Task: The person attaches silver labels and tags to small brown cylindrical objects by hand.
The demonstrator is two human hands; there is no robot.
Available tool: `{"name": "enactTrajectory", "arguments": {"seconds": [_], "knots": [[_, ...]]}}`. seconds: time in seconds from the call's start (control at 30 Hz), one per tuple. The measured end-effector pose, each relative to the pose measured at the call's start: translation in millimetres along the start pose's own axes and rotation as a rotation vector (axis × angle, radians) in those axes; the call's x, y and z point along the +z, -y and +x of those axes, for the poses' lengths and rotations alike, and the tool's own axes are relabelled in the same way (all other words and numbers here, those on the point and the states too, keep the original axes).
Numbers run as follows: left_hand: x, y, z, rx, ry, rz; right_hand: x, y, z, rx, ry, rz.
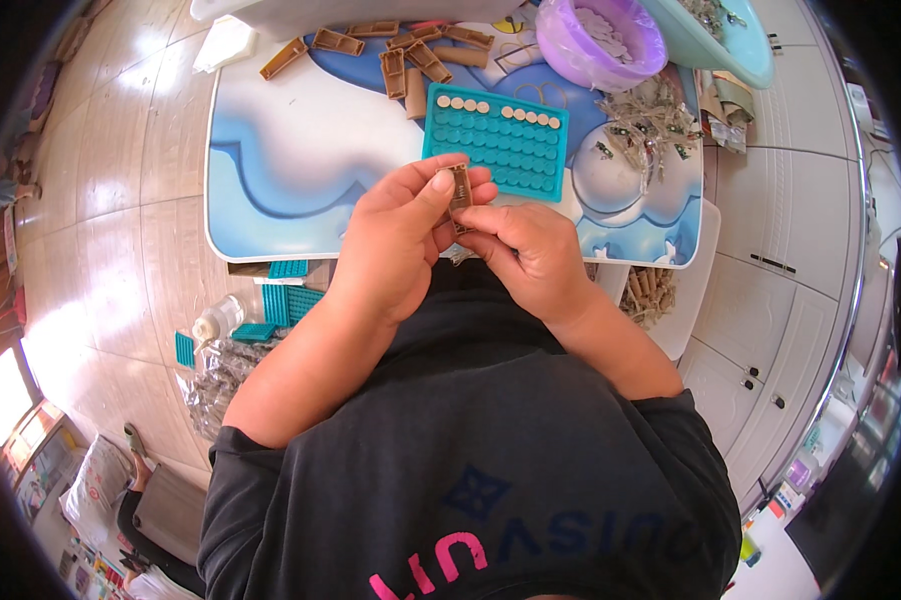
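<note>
Centrally: a brown shell held between two hands

The shell (460, 187), narrow and oblong, is held above the table's near edge, just on the wearer's side of the tray, its hollow face turned up. The left hand (395, 220) is closed around its far part, thumb on the rim and fingers curled behind; the right hand (538, 243) has thumb and forefinger brought nearly together at the near end. Whether the right fingertips also grip some smaller part cannot be told. By its look, the shell should be light and stiff, probably moulded plastic, with smooth walls that could slip a little; thin rims might crack if squeezed hard. The long side walls offer the surest hold, leaving the cavity open.

Beyond it, the tray (538, 168) is teal and slab-like, with rows of rounded pockets; pale discs (457, 104), flat and matt, occupy part of the far row. Further off are loose shells (338, 41), some hollow side up. A purple bowl (560, 62), smooth and film-lined, contains pale pieces. Beside it, tangled wires (650, 115) look thin and pliable. Beneath all, the table (300, 120) is glossy, round-cornered and patterned in blue and white.
</note>
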State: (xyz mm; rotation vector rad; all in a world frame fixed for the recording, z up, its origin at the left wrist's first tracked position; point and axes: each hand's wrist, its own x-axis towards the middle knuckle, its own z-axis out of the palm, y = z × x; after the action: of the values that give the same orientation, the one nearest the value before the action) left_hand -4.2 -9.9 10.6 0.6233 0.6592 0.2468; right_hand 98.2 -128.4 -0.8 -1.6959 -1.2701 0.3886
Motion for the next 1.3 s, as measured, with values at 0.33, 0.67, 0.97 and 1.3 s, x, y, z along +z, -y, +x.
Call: {"name": "enactTrajectory", "arguments": {"seconds": [0.33,0.67,0.97,1.3], "knots": [[-17,-7,3,-0.090,0.089,-0.072,-36,-13,35,-0.063,-0.044,-0.295],[-18,-8,14,-0.086,0.064,-0.095,-29,-53,67,-0.172,-0.169,-0.655],[-18,-6,16,-0.069,0.019,-0.172,-12,-9,56,-0.168,-0.092,-0.263],[-16,-5,13,-0.063,0.001,-0.150,-10,-15,53,-0.167,-0.072,-0.208]]}}
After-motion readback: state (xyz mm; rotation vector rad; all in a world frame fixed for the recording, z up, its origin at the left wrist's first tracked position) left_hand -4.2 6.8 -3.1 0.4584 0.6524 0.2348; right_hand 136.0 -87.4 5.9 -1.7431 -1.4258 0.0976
